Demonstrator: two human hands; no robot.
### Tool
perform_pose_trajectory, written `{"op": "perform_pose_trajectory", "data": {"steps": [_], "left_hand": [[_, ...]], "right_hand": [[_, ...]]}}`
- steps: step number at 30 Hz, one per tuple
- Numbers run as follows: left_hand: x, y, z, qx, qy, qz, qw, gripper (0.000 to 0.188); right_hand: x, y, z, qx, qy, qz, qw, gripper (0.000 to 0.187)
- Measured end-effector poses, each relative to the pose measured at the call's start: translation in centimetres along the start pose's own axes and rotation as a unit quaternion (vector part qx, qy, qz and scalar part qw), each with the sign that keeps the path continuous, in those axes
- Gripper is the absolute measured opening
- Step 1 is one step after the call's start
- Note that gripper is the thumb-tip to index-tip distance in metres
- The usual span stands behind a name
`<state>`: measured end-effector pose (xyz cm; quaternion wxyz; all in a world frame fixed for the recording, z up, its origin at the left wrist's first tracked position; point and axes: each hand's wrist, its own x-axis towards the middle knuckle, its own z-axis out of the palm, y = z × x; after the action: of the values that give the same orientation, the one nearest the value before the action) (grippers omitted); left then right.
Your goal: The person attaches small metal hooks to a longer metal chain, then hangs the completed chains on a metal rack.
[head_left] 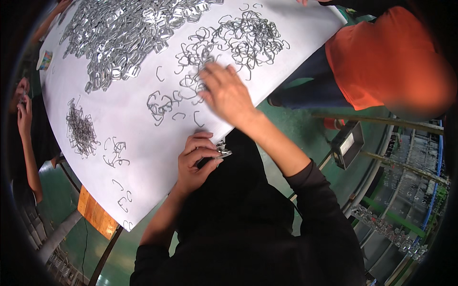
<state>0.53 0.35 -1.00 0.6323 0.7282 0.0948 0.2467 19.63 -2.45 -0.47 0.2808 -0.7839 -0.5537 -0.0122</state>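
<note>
Fingers of the left hand (193,164) pinch a small shiny metal piece (223,153), which I see right at the near edge of the table (148,157). I watch the right hand (230,97) blur above bent wire hooks (260,38) spread toward the right corner; whether its fingers hold one, I cannot tell. Farther from the near edge I see a large heap of silver pieces (129,43); a smaller wire heap (81,128) lies near the left edge.

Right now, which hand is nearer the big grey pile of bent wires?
Right: the right hand is at the near side of the pile; the left hand is farther, at the edge of the white table.
</note>
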Motion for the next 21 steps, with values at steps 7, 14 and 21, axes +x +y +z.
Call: {"op": "perform_pose_trajectory", "data": {"steps": [7, 14, 21], "left_hand": [[0.1, 0.0, 0.0, 0.003, 0.001, 0.022, 1.0, 0.02], [0.3, 0.3, -0.2, -0.002, 0.0, 0.008, 1.0, 0.021], [0.4, 0.5, -0.5, -0.01, -0.003, -0.002, 1.0, 0.022]], "right_hand": [[-0.2, 0.4, -2.1, 0.037, -0.01, -0.024, 0.999, 0.025], [3.0, 5.6, -4.4, 0.022, 0.052, 0.04, 0.998, 0.013], [6.8, 9.7, -5.7, -0.008, -0.054, 0.076, 0.996, 0.012]]}}
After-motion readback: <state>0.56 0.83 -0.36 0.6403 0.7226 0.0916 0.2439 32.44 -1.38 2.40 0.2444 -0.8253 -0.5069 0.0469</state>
